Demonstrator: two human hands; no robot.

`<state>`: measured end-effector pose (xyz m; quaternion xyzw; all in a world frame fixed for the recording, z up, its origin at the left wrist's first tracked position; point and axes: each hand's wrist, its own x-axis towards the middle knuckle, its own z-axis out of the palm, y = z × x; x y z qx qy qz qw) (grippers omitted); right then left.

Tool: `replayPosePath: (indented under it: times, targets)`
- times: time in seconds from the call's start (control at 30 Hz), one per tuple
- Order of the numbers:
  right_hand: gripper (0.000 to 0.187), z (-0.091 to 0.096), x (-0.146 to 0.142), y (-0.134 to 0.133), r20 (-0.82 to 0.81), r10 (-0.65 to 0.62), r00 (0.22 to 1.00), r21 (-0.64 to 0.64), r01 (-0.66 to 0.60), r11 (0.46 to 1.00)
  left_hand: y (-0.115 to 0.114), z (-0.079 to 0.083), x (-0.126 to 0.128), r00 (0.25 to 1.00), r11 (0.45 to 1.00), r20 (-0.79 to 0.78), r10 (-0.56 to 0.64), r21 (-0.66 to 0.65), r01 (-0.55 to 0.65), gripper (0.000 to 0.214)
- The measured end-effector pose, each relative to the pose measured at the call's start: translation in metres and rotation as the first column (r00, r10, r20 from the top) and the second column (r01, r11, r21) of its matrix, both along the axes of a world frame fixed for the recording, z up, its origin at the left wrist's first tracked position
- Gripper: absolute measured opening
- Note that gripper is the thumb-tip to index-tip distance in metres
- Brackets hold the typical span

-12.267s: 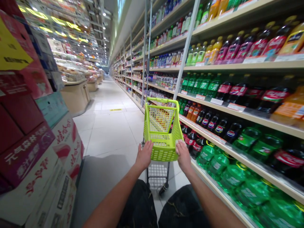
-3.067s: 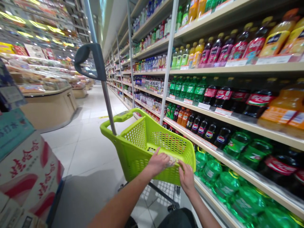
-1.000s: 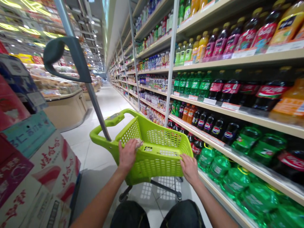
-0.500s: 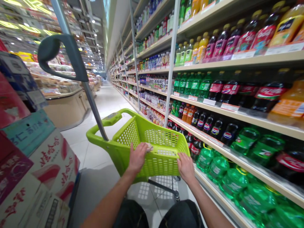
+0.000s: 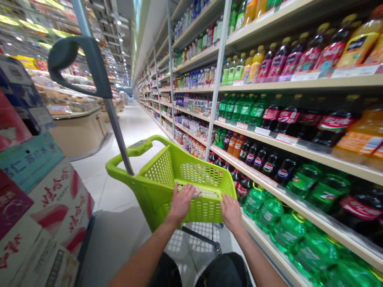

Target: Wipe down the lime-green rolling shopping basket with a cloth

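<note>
A lime-green shopping cart (image 5: pixel 140 195) stands sideways before my knees, its slotted plastic basket nearly vacant. My left hand (image 5: pixel 181 202) lies over the near rim of the basket, fingers hooked across to the inside and thumb raised. Just beyond those fingers shows a small pale, crumpled item (image 5: pixel 197 192); its kind is unclear. Further right, my right hand (image 5: pixel 231 212) grips the same rim near the front corner, with fingers curled over the edge. A tall metal pole with a grey looped handle (image 5: pixel 101 67) rises from the cart's left end.
Shelves (image 5: pixel 278 139) of drinks run along the right, with large green soda bottles (image 5: pixel 287 227) lowest, close to the cart's front. Stacked drink cartons (image 5: pixel 60 195) stand at left. A rounded display counter (image 5: pixel 79 135) lies behind them, and a tiled aisle (image 5: pixel 128 119) stretches ahead.
My left hand has slid right along the basket rim, closer to my right hand. The cart and right hand sit slightly further left in view, as the view has shifted a little.
</note>
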<state>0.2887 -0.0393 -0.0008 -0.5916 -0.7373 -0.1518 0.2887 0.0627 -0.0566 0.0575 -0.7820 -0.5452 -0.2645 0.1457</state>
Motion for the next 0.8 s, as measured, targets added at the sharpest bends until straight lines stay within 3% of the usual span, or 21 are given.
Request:
replayPosePath:
  times: [0.07,0.17,0.23,0.33,0.47,0.53,0.63,0.73,0.8]
  targets:
    - [0.036,0.002,0.001,-0.002,0.001,-0.009,1.000,-0.029,0.009,1.000,-0.003,0.016,-0.039,0.992,0.991,0.028,0.122,0.051,-0.123,0.036]
    - [0.037,0.004,-0.001,-0.005,-0.007,-0.040,0.999,-0.079,0.040,0.996,-0.008,0.042,-0.097,0.950,0.933,0.104,0.296,0.181,-0.311,0.034]
    - [0.037,0.006,-0.003,-0.007,-0.010,-0.058,0.998,-0.112,0.056,0.992,-0.010,0.050,-0.111,0.927,0.902,0.134,0.350,0.218,-0.372,0.034]
    - [0.038,0.007,-0.006,-0.009,-0.014,-0.057,0.998,-0.141,0.055,0.988,-0.009,0.039,-0.079,0.941,0.934,0.104,0.321,0.133,-0.333,0.033]
    - [0.038,0.009,-0.003,-0.010,-0.006,-0.031,1.000,-0.150,0.029,0.988,-0.007,0.010,-0.003,0.997,0.997,0.020,0.077,-0.026,-0.076,0.036]
    - [0.038,0.009,-0.001,-0.010,-0.009,-0.033,0.999,-0.137,0.031,0.990,-0.008,0.007,0.008,1.000,0.998,0.005,0.025,-0.049,-0.024,0.036]
    - [0.038,0.008,0.002,-0.011,-0.023,-0.031,0.999,-0.103,0.029,0.994,-0.009,0.022,-0.022,0.993,0.992,0.022,0.120,-0.028,-0.119,0.036]
    - [0.038,0.006,0.002,-0.013,-0.035,-0.037,0.999,-0.080,0.034,0.996,-0.008,0.044,-0.066,0.946,0.948,0.089,0.311,0.047,-0.316,0.031]
    - [0.038,0.005,0.000,-0.014,-0.040,-0.048,0.998,-0.077,0.045,0.996,-0.007,0.049,-0.071,0.929,0.930,0.103,0.357,0.050,-0.363,0.030]
